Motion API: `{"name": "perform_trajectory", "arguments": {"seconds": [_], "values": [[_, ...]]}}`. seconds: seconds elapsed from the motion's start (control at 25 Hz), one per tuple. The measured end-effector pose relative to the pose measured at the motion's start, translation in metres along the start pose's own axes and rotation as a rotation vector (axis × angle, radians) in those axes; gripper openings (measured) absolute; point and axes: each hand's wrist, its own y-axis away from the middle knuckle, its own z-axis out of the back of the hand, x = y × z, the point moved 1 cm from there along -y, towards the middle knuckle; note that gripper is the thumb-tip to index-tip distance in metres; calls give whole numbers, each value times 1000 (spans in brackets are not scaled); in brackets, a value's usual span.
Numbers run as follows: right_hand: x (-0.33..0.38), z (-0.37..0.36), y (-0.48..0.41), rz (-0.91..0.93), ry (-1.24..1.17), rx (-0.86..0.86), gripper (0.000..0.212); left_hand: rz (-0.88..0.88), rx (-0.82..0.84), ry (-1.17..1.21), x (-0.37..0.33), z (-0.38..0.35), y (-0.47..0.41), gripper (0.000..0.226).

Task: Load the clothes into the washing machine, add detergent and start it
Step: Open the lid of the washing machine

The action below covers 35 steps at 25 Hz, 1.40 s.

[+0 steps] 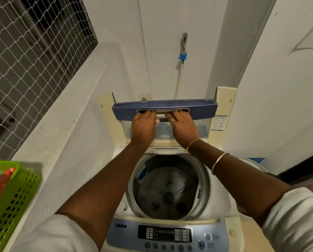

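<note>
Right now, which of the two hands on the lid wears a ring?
The right hand: gold ring on one finger, bangle on its forearm. The left hand, also gripping the lid, shows neither.

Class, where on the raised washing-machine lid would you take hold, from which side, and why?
The recessed handle along the top of the lid, from the front: its slot offers a hooked hold, where the left hand and right hand grip.

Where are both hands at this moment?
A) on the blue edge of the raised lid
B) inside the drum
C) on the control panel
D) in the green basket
A: the left hand and right hand both hold the blue handle strip of the raised lid, above the open drum.
</note>
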Motion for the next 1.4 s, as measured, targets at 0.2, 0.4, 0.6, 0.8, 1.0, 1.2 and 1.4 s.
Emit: {"name": "perform_trajectory", "arguments": {"seconds": [0.2, 0.4, 0.6, 0.8, 1.0, 1.2, 1.4], "values": [[13, 23, 2, -27, 29, 136, 63, -52, 4, 43, 0, 12, 10, 28], [20, 43, 13, -32, -42, 211, 71, -96, 111, 195, 5, 22, 33, 47], [34, 62, 58, -2, 27, 146, 62, -121, 17, 304, 5, 46, 70, 44], [58, 45, 136, -176, -67, 236, 53, -31, 132, 338, 11, 39, 148, 50], [80, 19, 213, -210, -88, 409, 58, 0, 302, 355, 28, 7, 236, 49], [96, 5, 268, -238, -57, 563, 60, 39, 423, 343, 41, -6, 295, 47], [109, 8, 289, -273, -73, 569, 61, -46, 457, 292, 38, 0, 313, 47]]}}
